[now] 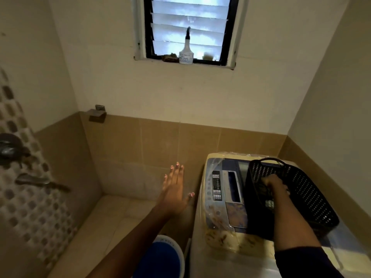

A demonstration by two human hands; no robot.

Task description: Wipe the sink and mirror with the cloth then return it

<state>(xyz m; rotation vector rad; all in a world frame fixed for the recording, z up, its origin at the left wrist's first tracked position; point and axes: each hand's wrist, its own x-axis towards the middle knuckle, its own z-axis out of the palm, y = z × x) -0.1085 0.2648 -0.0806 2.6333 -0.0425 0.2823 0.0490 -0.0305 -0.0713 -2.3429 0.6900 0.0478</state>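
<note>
A black perforated basket (pixel 313 195) lies tilted on top of a washing machine (pixel 218 189) at the lower right. My right hand (pixel 274 184) is inside the basket, its fingers curled around a dark cloth (pixel 268 203) of which only a small checkered patch shows below the wrist. To the left of the machine, my left hand (pixel 174 189) hovers in the air with its fingers spread and nothing in it. Neither the sink nor the mirror is in view.
A white bottle (pixel 186 53) stands on the sill of a louvred window (pixel 190 27) high on the far wall. Taps (pixel 40 182) stick out of the patterned left wall. A blue and white bucket (pixel 166 257) sits on the floor below my left arm.
</note>
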